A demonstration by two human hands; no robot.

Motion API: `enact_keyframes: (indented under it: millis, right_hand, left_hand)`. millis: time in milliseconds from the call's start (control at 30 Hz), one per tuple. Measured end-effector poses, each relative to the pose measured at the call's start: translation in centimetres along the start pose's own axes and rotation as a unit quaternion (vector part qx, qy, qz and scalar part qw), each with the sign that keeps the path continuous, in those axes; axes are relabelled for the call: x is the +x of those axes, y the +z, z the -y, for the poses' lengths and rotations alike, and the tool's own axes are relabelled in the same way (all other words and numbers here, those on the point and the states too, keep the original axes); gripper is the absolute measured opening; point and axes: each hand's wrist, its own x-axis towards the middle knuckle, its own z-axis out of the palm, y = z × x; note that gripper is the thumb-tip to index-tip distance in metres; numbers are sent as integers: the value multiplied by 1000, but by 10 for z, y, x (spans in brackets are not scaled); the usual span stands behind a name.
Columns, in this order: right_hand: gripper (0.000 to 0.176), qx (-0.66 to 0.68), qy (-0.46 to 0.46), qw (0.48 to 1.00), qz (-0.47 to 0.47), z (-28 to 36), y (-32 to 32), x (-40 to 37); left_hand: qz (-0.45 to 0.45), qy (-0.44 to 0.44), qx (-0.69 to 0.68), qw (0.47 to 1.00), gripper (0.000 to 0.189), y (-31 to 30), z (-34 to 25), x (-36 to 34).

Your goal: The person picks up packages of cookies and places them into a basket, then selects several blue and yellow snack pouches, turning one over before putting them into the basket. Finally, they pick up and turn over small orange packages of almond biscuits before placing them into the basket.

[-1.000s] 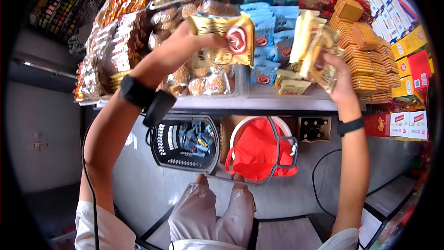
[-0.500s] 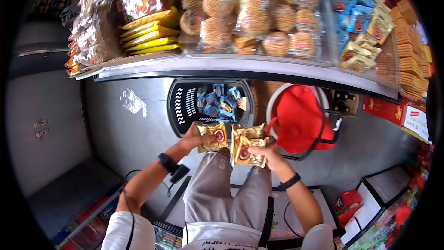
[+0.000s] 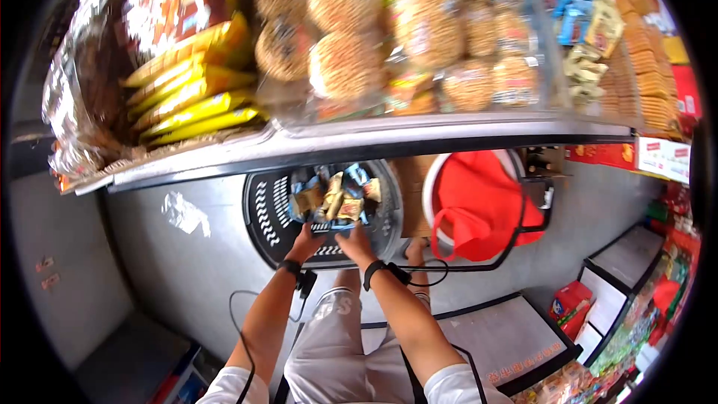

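Inside the black basket [image 3: 262, 221] on the floor lie several small gold snack packets [image 3: 333, 193] on top of blue packets [image 3: 357, 173]. My left hand [image 3: 305, 243] reaches in over the near side, just below the packets. Beside it, my right hand [image 3: 354, 245] is also over the near side, its thumb pointing toward the left one. Both hands look open, with no packet plainly gripped. Their fingertips are partly blurred against the basket's contents.
Above the basket, a shelf edge [image 3: 374, 141] juts out under bagged round noodle cakes [image 3: 344, 67] and yellow packets [image 3: 202, 108]. To the right, a red bag [image 3: 479, 206] rests over a white bucket. Clear plastic [image 3: 185, 213] lies on the floor at left.
The gold packets that both hands held are now in the basket, on the blue ones. My hands have moved forward and left, down to the basket. The view has shifted.
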Motion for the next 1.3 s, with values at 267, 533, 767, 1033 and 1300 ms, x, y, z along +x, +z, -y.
enact_keyframes:
  millis: [267,533,767,1033,1300]
  right_hand:
    - [13,306,-322,889,-108,152,-281,-126]
    - [24,-96,-368,876,-297,236,-576,-83]
    - [37,-406,-303,853,-125,266,-545,4]
    - [22,-441,-320,821,-170,254,-533,19]
    - [9,-223,-528,808,-136,248,-577,-49]
  left_hand:
    - [103,83,-435,891,22,-71,-280,-109]
    - [159,179,-456,857,17,-53,-471,-168]
    - [91,119,-603,784,11,-28,-517,-162]
    - [77,93,-684,720,15,-54,-552,-148]
    - [93,69,-628,770,34,-66,-597,-150]
